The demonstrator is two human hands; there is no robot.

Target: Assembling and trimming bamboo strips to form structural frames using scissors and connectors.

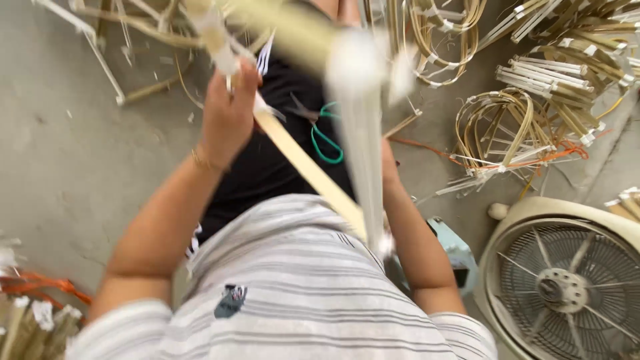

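Observation:
My left hand (227, 110) is raised over my lap and closed around a flat bamboo slat (307, 167), which runs diagonally down to my striped shirt. The slat's upper end joins a blurred bamboo frame wrapped in white tape (213, 33). A blurred pale strip (365, 133) hangs down the middle of the view and covers most of my right hand (390, 167); only its wrist and forearm show, so its grip is not visible. Green-handled scissors (325, 137) lie on my black-clad lap between the two hands.
Bent bamboo hoops and taped bamboo bundles (507, 127) lie on the concrete floor at the upper right. A cream floor fan (567, 280) lies at the lower right, beside a teal stool (457, 250). Orange cord (40, 285) and more sticks are at the lower left.

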